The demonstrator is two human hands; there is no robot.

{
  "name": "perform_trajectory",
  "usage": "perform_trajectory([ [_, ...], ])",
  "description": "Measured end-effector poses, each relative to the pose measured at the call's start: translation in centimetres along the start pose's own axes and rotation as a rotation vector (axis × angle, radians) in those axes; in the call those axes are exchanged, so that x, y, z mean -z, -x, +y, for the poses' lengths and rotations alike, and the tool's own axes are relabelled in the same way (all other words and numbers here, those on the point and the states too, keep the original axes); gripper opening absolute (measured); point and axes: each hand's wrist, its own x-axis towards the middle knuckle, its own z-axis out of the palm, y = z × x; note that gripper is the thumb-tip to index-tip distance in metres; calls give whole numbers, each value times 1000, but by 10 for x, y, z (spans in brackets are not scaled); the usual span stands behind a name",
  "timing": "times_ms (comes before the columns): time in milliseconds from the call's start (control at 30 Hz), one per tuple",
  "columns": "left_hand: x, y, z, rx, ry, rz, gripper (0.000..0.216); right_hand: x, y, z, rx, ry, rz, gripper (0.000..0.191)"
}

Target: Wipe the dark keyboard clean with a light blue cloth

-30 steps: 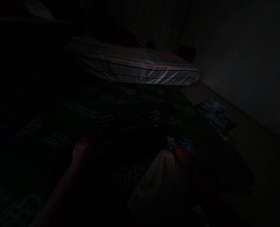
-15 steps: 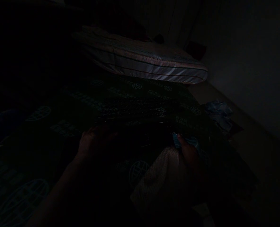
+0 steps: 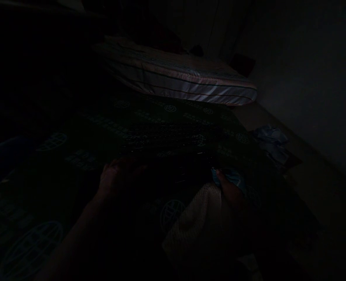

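Observation:
The scene is very dark. My left hand point(image 3: 117, 173) rests at the left end of a dark mass point(image 3: 173, 168) with thin glinting lines across it; what that is I cannot make out. Its visible fingers reach to the right, apart, and the tips fade into shadow. At the other end, my right hand point(image 3: 230, 187) is closed on a light blue cloth point(image 3: 233, 175), its thumb lying on top. Just below that hand, a pale textured fabric point(image 3: 193, 218) rises in a fold. Both hands are over a dark green printed sheet point(image 3: 102, 127) with globe designs and lettering.
Beyond the sheet lies a mattress with a striped cover point(image 3: 187, 82). Crumpled cloth point(image 3: 270, 134) sits on the floor at the right, near a plain wall point(image 3: 307, 78). Something dark blue point(image 3: 6, 152) lies at the left edge.
The view has shifted slightly. My right thumb and the blue cloth sit a little lower and further left; my left hand has hardly moved.

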Motion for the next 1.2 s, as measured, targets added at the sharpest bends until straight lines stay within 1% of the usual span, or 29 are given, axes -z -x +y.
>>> perform_trajectory([
  [133,-1,0,-2,-7,8,-29,48,2,2,-2,-10,-17,-8,36],
  [267,-1,0,-3,-16,17,4,49,4,1,-2,-27,-14,-27,34],
  [467,-8,-2,-10,-51,-8,1,49,1,0,-4,-32,-10,-40,35],
  [733,-6,-1,-10,-38,2,-19,50,0,6,-6,-23,-24,-10,34],
  [800,-7,-1,-11,-49,3,-7,48,1,7,-7,-22,-25,-4,35],
  [933,-10,-1,-13,-88,-4,58,47,2,7,-7,-19,-26,4,34],
  [1067,-11,-2,-14,-65,-9,48,47,2,7,-5,-22,-26,8,33],
  [1200,-9,-1,-14,-99,-1,62,47,3,8,-2,-22,-32,33,33],
])
